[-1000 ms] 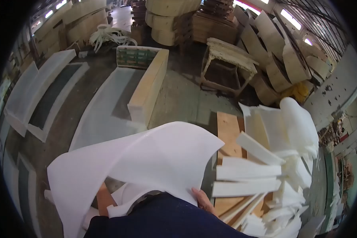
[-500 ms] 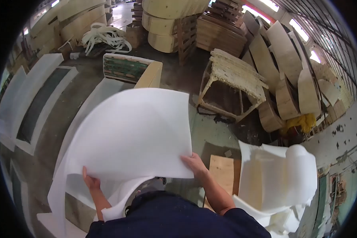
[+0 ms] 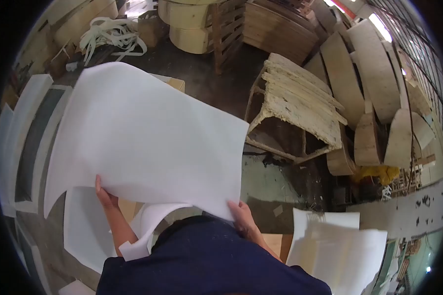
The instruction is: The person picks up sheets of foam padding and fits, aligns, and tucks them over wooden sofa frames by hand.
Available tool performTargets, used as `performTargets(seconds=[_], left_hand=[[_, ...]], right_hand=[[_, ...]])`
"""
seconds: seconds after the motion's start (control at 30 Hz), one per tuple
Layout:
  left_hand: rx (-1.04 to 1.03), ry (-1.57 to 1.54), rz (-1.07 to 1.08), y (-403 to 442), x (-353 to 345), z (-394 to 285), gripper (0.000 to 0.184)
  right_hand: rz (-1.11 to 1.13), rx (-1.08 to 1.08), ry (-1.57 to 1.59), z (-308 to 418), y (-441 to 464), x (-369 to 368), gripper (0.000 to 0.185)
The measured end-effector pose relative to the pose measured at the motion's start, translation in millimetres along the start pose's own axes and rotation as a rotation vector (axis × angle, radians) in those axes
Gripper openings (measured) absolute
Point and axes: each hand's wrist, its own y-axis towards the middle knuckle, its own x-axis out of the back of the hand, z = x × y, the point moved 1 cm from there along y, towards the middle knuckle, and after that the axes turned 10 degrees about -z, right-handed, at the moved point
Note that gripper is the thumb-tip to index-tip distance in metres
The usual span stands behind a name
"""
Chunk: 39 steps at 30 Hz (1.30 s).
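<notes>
A large white foam sheet (image 3: 152,132) spreads out in front of me, bowed and held up at its near edge. My left hand (image 3: 106,196) grips that edge on the left, with one finger showing on top and the rest beneath. At the near right corner, my right hand (image 3: 241,216) is closed on the same sheet. A curled white strip (image 3: 155,223) of the foam hangs between my left forearm and my body. Below the left hand, another pale sheet (image 3: 86,226) shows, partly covered.
Stacked white sheets (image 3: 337,250) lie at the lower right. A frame crusted with yellowish foam (image 3: 300,98) stands ahead right, before curved plywood panels (image 3: 374,73). White-edged dark panels (image 3: 37,142) lean at left. Tangled white strips (image 3: 110,39) lie at the back left.
The foam sheet has swung up and outward, its far left corner now raised and covering the frame behind it. Both hands keep their hold. My view has tilted down and shifted.
</notes>
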Motion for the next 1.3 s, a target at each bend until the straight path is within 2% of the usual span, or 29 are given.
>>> performTargets(seconds=[0.1,0.23,0.3,0.37,0.43,0.5,0.57,0.63,0.7,0.77,0.83,0.9,0.97,1.07,1.17,1.2,1.23,1.3], left_hand=[[-0.03,-0.002,-0.136,56.3,-34.1,36.4,0.046],[-0.133,-0.077,-0.275,100.8,-115.7,63.3,0.045],[-0.154,-0.101,-0.327,120.5,-112.9,58.7,0.046],[-0.204,-0.169,-0.374,134.9,-133.5,76.8,0.047],[-0.278,-0.212,-0.431,140.8,-159.1,81.8,0.047],[-0.292,-0.289,-0.537,169.8,-182.2,90.7,0.045],[-0.326,-0.324,-0.575,214.5,-205.8,113.5,0.044],[-0.369,-0.418,-0.48,269.3,-223.0,122.7,0.043],[-0.331,-0.424,-0.487,316.5,-250.5,118.0,0.04],[-0.416,-0.391,-0.513,349.9,-273.3,102.0,0.035],[-0.484,-0.465,-0.628,364.2,-301.2,61.0,0.029],[-0.56,-0.554,-0.651,384.7,-304.9,36.1,0.027],[-0.636,-0.636,-0.621,383.9,-265.6,39.2,0.029],[-0.797,-0.763,-0.652,366.8,-302.7,52.4,0.029],[-1.027,-0.714,-0.685,355.0,-334.1,80.1,0.031],[-1.065,-0.741,-0.571,351.9,-332.3,102.9,0.033],[-1.093,-0.766,-0.455,352.2,-349.0,120.0,0.035],[-1.219,-0.844,-0.644,354.5,-404.9,148.1,0.036]], right_hand=[[0.106,0.08,-0.103,64.1,115.4,-24.5,0.038],[0.257,0.17,-0.381,185.2,278.4,-86.2,0.033],[0.392,0.165,-0.542,259.8,328.2,-147.3,0.031],[0.515,0.284,-0.715,317.1,383.7,-213.3,0.029],[0.737,0.368,-0.86,357.9,442.6,-286.6,0.031],[0.669,0.329,-1.207,397.5,481.5,-374.6,0.034],[0.82,0.443,-1.169,429.4,516.5,-446.6,0.034],[0.885,0.438,-1.19,461.4,544.6,-520.8,0.033],[0.977,0.61,-1.203,487.7,576.9,-587.7,0.032],[1.047,0.593,-1.187,518.8,585.0,-648.0,0.031],[1.156,0.537,-1.148,548.2,593.3,-710.7,0.029],[1.185,0.533,-1.18,561.7,590.0,-764.2,0.025],[1.376,0.565,-1.208,551.5,628.5,-823.7,0.026],[1.638,0.57,-1.137,536.4,627.3,-895.3,0.026],[1.684,0.64,-1.136,512.5,633.0,-969.9,0.024],[1.943,0.627,-1.094,509.3,642.3,-990.3,0.023],[1.985,0.584,-1.096,507.0,648.8,-1002.7,0.023],[2.064,0.515,-1.075,506.7,650.2,-1031.4,0.023]])
